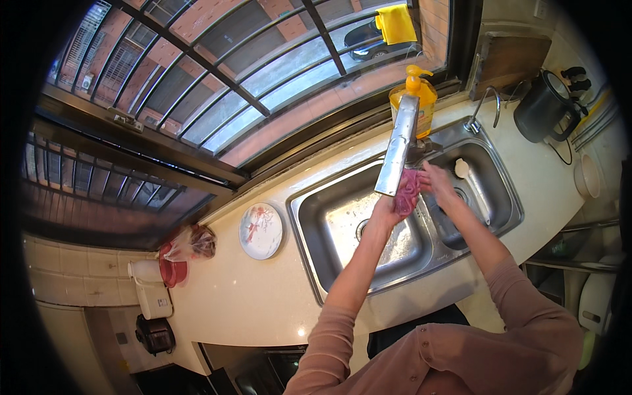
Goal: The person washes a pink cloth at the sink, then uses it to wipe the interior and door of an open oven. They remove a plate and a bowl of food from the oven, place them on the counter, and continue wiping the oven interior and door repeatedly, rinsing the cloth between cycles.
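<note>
A wet pink cloth [407, 193] hangs between my two hands, over the divider of a double stainless steel sink [429, 237]. My left hand [388, 208] has hold of its lower left part, partly hidden by the flat metal faucet spout [397, 148]. At the cloth's upper right edge is my right hand [435, 183], fingers extended and touching it; whether they grip it is unclear. A white long-handled utensil [472, 185] lies in the smaller basin. Behind the spout stands a pump bottle of yellow-orange liquid [425, 111].
Left of the sink, plates [260, 231] are on the counter, with a plastic bag [197, 243] and a red container [173, 269] farther left. A thin curved tap [486, 106] and a black electric kettle [540, 111] stand right. A barred window is behind the sink.
</note>
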`<state>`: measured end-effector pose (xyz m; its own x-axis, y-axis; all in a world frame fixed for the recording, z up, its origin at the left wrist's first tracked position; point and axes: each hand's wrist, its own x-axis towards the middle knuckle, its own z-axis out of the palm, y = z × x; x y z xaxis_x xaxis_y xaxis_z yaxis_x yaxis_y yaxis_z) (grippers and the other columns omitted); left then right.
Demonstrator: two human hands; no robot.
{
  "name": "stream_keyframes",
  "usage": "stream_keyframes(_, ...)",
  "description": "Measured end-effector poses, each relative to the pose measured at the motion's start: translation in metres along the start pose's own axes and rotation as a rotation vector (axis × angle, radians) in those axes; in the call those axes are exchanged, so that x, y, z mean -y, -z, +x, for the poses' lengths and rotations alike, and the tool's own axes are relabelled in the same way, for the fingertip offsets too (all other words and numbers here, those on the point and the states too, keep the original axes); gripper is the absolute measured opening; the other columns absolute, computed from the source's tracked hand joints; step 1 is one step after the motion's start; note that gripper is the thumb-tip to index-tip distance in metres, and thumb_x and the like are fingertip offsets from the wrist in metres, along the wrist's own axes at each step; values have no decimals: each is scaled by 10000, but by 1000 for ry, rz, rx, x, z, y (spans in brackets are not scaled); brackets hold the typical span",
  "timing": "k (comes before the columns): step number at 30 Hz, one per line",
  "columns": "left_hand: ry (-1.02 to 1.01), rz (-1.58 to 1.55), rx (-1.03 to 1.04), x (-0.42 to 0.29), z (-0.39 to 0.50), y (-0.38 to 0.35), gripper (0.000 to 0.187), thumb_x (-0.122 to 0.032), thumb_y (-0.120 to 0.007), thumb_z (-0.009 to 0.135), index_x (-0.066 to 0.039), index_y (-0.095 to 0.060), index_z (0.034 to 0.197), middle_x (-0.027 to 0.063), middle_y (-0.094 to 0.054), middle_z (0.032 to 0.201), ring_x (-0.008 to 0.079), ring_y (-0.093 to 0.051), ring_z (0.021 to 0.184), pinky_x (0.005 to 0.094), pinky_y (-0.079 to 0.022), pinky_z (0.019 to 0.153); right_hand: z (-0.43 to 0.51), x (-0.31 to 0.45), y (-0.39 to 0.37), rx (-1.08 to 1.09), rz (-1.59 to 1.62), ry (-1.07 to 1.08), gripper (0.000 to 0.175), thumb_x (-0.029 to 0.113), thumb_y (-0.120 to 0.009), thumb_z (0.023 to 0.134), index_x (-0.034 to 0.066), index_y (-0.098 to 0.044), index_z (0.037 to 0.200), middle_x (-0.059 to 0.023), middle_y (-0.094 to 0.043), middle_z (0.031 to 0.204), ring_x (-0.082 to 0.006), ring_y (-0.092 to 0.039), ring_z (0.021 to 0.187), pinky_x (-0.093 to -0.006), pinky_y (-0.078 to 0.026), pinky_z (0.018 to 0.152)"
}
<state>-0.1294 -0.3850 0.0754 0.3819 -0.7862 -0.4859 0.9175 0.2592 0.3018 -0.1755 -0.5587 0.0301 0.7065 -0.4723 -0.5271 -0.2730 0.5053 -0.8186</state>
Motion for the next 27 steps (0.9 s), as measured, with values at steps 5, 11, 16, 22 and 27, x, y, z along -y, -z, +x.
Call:
stream_keyframes(5,-58,-381,-164,50,-39,29,297,-207,-680,901,-45,-604,1138,125,-675,1046,264,-667,919,383,-590,801,29,19,36,-133,-421,408,279,116,-564,949,-42,-549,1177,-94,-674,969,-145,-648,833,-268,-538,715)
stream_keyframes(11,-51,-497,-204,96,-61,57,352,-177,-725,868,-67,-577,1168,118,-658,1077,250,-650,948,385,-574,819,48,31,45,-1,-943,479,218,122,-569,954,-70,-619,1046,-108,-692,958,-154,-663,829,-276,-543,732)
stream_keyframes(16,-24,-633,-107,111,-79,57,339,-231,-685,905,-58,-574,1175,124,-645,1103,210,-626,854,296,-571,720,-18,8,36,222,-327,326,483,161,-573,964,-19,-436,1391,-118,-689,1044,-155,-661,867,-285,-539,794)
stream_keyframes(22,-24,-835,-3,101,-126,40,407,-305,-694,897,-76,-570,1210,111,-595,1107,178,-545,816,161,-530,624,-120,-75,-33,819,273,-556,567,464,-487,992,65,-452,1393,-148,-559,1328,-319,-541,1220,-478,-432,1037)
stream_keyframes(27,45,-795,155,80,-179,52,438,-364,-665,920,-164,-519,1280,115,-547,1072,129,-477,744,126,-448,532,-140,-75,-91,899,435,-602,310,301,-526,994,48,-568,1167,-182,-600,1241,-344,-582,1169,-517,-490,980)
